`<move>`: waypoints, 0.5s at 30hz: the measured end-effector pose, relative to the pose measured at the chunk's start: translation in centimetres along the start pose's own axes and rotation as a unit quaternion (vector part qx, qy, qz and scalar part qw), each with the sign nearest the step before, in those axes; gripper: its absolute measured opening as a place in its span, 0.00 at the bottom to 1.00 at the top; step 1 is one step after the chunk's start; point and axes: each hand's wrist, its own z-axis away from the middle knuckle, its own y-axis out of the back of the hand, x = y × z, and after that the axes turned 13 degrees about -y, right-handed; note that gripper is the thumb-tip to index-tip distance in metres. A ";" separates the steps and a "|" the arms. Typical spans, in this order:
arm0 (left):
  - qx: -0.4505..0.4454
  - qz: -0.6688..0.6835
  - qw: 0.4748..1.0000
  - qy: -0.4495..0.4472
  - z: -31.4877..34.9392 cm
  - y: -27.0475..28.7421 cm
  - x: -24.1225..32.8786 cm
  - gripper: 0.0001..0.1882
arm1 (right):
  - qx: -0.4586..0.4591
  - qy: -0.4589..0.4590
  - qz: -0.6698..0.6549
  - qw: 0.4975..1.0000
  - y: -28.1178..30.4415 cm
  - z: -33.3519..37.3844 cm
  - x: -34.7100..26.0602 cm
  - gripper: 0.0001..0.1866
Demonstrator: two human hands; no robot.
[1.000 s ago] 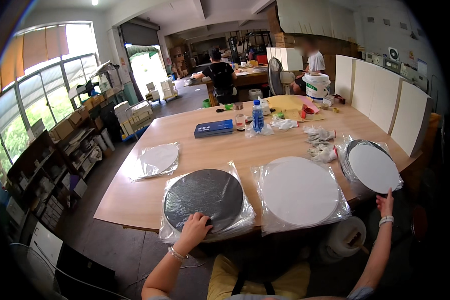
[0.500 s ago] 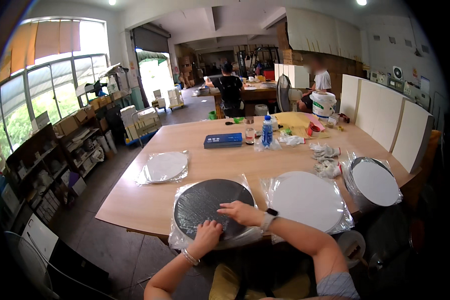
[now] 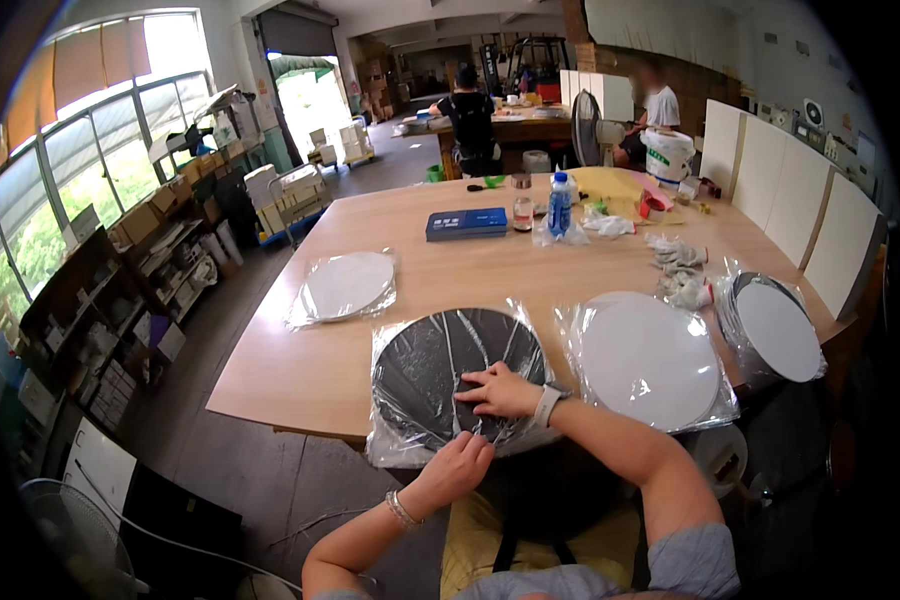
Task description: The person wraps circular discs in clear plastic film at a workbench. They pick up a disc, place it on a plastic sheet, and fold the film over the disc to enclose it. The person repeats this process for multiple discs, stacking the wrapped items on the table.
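Observation:
A dark round disc (image 3: 410, 365) lies before me at the table's near edge, inside a clear plastic bag (image 3: 390, 448) whose film is drawn into long creases. At the disc's near edge my left hand (image 3: 458, 466) is closed, its fingertips pinching the film. My right hand (image 3: 502, 391) rests on the disc's right part with its fingers spread, pressing on the creased film. To the right lies a white round disc (image 3: 650, 360) in clear plastic. Farther left is a smaller wrapped white disc (image 3: 348, 285).
A stack of wrapped discs (image 3: 778, 330) sits at the table's right edge. Behind are work gloves (image 3: 685, 287), a blue box (image 3: 467, 224), a blue-labelled bottle (image 3: 559, 205), red tape (image 3: 652, 207) and a white bucket (image 3: 669, 157). White panels (image 3: 785, 200) stand at right. Two people are beyond the table.
The film over the dark disc has gone from lying close to rising in long creases. My left hand has come toward me, pinching film; my right hand's fingers have spread. The view has shifted.

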 end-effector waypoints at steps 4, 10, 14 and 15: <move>0.079 0.044 0.994 0.058 1.8 0.1 0.4 0.10 | -0.079 0.005 0.009 0.997 1.6 -0.7 -0.4 0.28; 0.077 0.026 0.983 0.166 5.5 1.7 -4.3 0.07 | -0.039 0.027 0.039 0.998 1.1 -0.8 -0.1 0.29; 0.090 0.028 0.993 0.073 7.6 1.0 -2.2 0.06 | -0.020 0.018 0.028 0.999 0.2 -0.7 0.2 0.30; 0.093 0.018 0.995 0.042 8.3 0.9 -1.2 0.05 | -0.017 0.012 0.024 0.999 0.2 -0.6 0.3 0.30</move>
